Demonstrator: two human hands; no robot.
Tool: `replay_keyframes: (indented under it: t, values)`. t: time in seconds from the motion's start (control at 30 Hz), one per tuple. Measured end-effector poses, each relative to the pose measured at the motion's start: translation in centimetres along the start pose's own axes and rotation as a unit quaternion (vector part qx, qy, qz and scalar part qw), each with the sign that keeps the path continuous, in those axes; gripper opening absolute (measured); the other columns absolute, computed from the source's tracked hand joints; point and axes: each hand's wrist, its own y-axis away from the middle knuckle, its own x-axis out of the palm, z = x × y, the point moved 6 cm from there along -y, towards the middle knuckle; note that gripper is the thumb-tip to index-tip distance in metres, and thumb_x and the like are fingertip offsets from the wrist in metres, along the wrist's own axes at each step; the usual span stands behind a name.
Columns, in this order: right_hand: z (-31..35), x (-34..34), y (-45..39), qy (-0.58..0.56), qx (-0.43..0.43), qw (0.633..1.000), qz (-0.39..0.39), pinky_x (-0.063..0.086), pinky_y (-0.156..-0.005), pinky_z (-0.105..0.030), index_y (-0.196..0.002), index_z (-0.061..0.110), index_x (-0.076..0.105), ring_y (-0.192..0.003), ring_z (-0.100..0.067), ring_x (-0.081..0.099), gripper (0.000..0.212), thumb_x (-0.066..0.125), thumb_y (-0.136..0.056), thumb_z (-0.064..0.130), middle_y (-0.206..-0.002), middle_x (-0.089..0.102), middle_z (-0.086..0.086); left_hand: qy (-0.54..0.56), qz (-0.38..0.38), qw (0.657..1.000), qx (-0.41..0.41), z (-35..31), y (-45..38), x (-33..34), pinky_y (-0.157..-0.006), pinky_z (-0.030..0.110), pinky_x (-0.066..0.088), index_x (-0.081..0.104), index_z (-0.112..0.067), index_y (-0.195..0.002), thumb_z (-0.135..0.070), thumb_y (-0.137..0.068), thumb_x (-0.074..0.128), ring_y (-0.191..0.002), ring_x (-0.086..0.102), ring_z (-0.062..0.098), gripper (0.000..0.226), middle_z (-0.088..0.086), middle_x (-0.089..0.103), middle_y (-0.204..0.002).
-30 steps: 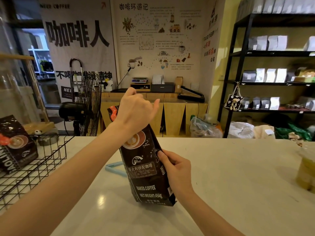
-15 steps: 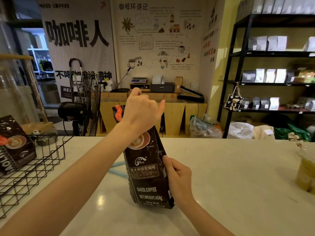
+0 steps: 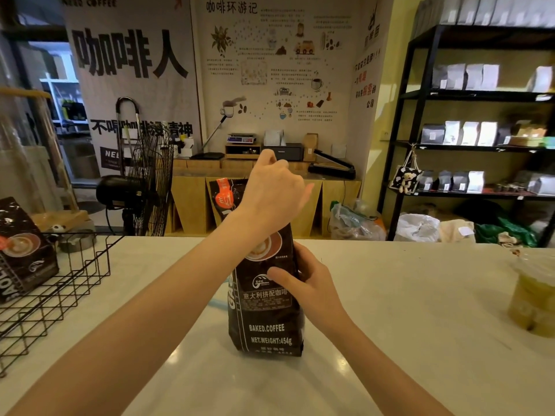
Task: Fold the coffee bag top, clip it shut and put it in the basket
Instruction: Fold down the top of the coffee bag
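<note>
A black coffee bag (image 3: 267,319) stands upright on the white counter (image 3: 390,340), its orange-marked top rising behind my wrist. My left hand (image 3: 271,193) is closed on the bag's top edge from the near side and hides most of it. My right hand (image 3: 306,280) grips the bag's right side at mid height, thumb across the front. A light blue clip (image 3: 216,303) lies on the counter just left of the bag, mostly hidden by my left forearm. The black wire basket (image 3: 75,283) sits at the left with another coffee bag (image 3: 24,250) in it.
A plastic cup of green drink (image 3: 533,301) stands at the counter's right edge. A black fan (image 3: 141,187) stands beyond the counter, left of centre. Black shelves (image 3: 480,139) with bags fill the right background.
The bag has shifted right and tipped from a lean to upright. My right hand has slid higher up its side. My left hand stays closed on the top.
</note>
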Motion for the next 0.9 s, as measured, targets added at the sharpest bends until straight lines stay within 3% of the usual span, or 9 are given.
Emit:
replay_keyframes:
  t: [0.13, 0.3, 0.4, 0.5, 0.57, 0.67, 0.77, 0.83, 0.9]
  values:
    - [0.0, 0.1, 0.1, 0.003, -0.023, 1.000, -0.008, 0.055, -0.073, -0.018, -0.112, 0.032, 0.055, -0.094, -0.005, 0.066, 0.031, 0.062, -0.082, 0.027, -0.104, 0.068, 0.012, -0.002, 0.027, 1.000, -0.013, 0.9, 0.0, 0.5, -0.092, 0.038, 0.034, 0.064, -0.002, -0.059, -0.034, -0.094, 0.039, -0.058, 0.045, 0.020, 0.054, 0.007, 0.057, -0.051]
    - [-0.4, -0.3, 0.1, -0.027, -0.020, 0.999, -0.039, 0.056, -0.070, -0.021, -0.101, 0.034, 0.061, -0.089, -0.009, 0.069, 0.024, 0.064, -0.080, 0.022, -0.097, 0.072, 0.009, -0.019, -0.043, 0.999, 0.028, 0.4, 0.4, 0.0, -0.080, 0.034, 0.031, 0.061, -0.010, -0.040, -0.039, -0.085, 0.049, -0.047, 0.045, 0.014, 0.054, -0.002, 0.051, -0.036]
    - [0.0, -1.3, 0.0, -0.064, -0.014, 0.997, -0.042, 0.056, -0.069, -0.023, -0.097, 0.028, 0.065, -0.088, -0.014, 0.070, 0.026, 0.068, -0.077, 0.013, -0.092, 0.075, 0.005, 0.047, -0.075, 0.995, 0.036, 0.8, 1.1, -1.2, -0.094, 0.037, 0.026, 0.070, -0.015, -0.078, -0.046, -0.087, 0.043, -0.091, 0.061, 0.022, 0.043, 0.003, 0.071, -0.082]
    - [-0.1, -2.3, -0.2, -0.072, 0.000, 0.997, -0.035, 0.054, -0.065, -0.018, -0.098, 0.026, 0.065, -0.086, -0.010, 0.070, 0.028, 0.068, -0.076, 0.009, -0.087, 0.076, 0.010, 0.194, -0.090, 0.973, -0.088, 3.0, 4.0, -1.5, -0.105, 0.036, 0.019, 0.050, -0.020, -0.123, -0.053, -0.082, 0.043, -0.125, 0.039, 0.019, 0.053, 0.004, 0.051, -0.132]
    - [-0.3, -2.8, -0.4, -0.072, 0.015, 0.997, -0.032, 0.054, -0.064, -0.017, -0.103, 0.022, 0.064, -0.086, -0.008, 0.070, 0.030, 0.067, -0.077, 0.009, -0.090, 0.075, 0.008, 0.346, -0.031, 0.913, -0.211, 4.0, 7.5, 0.7, -0.109, 0.036, 0.021, 0.029, -0.020, -0.137, -0.060, -0.072, 0.052, -0.131, 0.029, 0.015, 0.079, 0.004, 0.034, -0.144]
    - [-0.8, -3.0, -0.8, -0.079, 0.033, 0.996, -0.028, 0.056, -0.071, -0.023, -0.108, 0.018, 0.063, -0.092, -0.013, 0.069, 0.035, 0.068, -0.074, 0.012, -0.100, 0.073, 0.000, 0.525, 0.095, 0.772, -0.346, 3.1, 13.3, 5.4, -0.108, 0.035, 0.025, 0.003, -0.033, -0.140, -0.073, -0.044, 0.067, -0.132, 0.022, 0.007, 0.122, -0.003, 0.017, -0.150]
    - [-1.2, -2.9, -1.2, -0.094, 0.054, 0.994, -0.020, 0.055, -0.081, -0.033, -0.109, 0.015, 0.063, -0.100, -0.022, 0.067, 0.046, 0.072, -0.065, 0.021, -0.104, 0.072, -0.006, 0.636, 0.189, 0.650, -0.370, 0.5, 16.6, 7.8, -0.095, 0.034, 0.046, 0.008, -0.037, -0.137, -0.071, -0.029, 0.074, -0.117, 0.049, 0.006, 0.131, -0.006, 0.038, -0.139]
    - [-0.7, -3.0, -1.2, -0.077, 0.054, 0.995, -0.021, 0.054, -0.084, -0.032, -0.117, 0.016, 0.058, -0.106, -0.023, 0.064, 0.053, 0.074, -0.066, 0.022, -0.110, 0.069, -0.005, 0.671, 0.183, 0.603, -0.390, -0.1, 17.2, 8.3, -0.080, 0.025, 0.053, 0.023, -0.034, -0.134, -0.059, -0.032, 0.082, -0.099, 0.062, 0.005, 0.120, -0.004, 0.055, -0.124]
    - [0.5, -3.5, -1.1, -0.010, 0.019, 0.998, -0.064, 0.047, -0.094, -0.029, -0.132, 0.023, 0.042, -0.119, -0.016, 0.054, 0.071, 0.074, -0.070, 0.029, -0.128, 0.057, 0.001, 0.665, 0.171, 0.601, -0.409, -0.1, 17.3, 8.7, -0.076, 0.024, 0.054, 0.029, -0.033, -0.132, -0.047, -0.040, 0.085, -0.096, 0.064, 0.007, 0.109, -0.004, 0.058, -0.118]
